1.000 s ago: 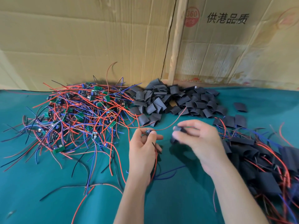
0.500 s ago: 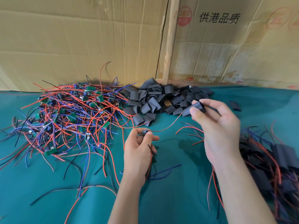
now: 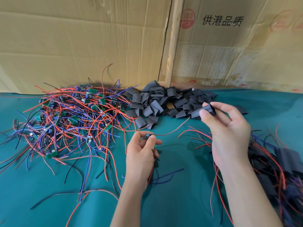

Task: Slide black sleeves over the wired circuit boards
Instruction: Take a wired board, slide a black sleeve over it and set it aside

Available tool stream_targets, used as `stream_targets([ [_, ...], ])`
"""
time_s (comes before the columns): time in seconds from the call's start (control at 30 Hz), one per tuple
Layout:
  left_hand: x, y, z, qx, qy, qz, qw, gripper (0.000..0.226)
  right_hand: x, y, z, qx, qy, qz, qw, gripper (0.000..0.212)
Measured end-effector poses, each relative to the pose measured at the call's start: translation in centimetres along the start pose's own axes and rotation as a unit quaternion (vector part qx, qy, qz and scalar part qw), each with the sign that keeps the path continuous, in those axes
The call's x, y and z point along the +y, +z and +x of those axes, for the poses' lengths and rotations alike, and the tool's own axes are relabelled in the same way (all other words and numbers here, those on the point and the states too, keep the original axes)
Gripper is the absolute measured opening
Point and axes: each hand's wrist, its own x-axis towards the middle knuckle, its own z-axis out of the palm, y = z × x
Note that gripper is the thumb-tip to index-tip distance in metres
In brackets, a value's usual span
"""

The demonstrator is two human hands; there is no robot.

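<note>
My left hand (image 3: 141,153) pinches a small wired circuit board (image 3: 147,135) between thumb and fingers at table centre; its red, blue and black wires trail down past the wrist. My right hand (image 3: 229,128), up and to the right, pinches a black sleeve (image 3: 207,110) by its end, held above the cloth and apart from the board. A heap of loose black sleeves (image 3: 164,104) lies behind both hands. A tangle of green boards with red and blue wires (image 3: 73,117) covers the left side.
A teal cloth (image 3: 180,194) covers the table. Sleeved boards with wires (image 3: 278,161) are piled at the right edge, under my right forearm. Cardboard sheets (image 3: 82,46) and a wooden post (image 3: 173,40) stand along the back.
My right hand lifted the black sleeve up and to the right, away from the left hand. The left hand kept hold of the board and barely moved.
</note>
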Motion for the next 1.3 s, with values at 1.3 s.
stream_targets([
  [1.3,0.4,-0.6,-0.1,-0.227,-0.042,-0.163,0.959,0.020,0.7,0.6,-1.8,-0.241,0.278,0.106,0.924,0.035],
])
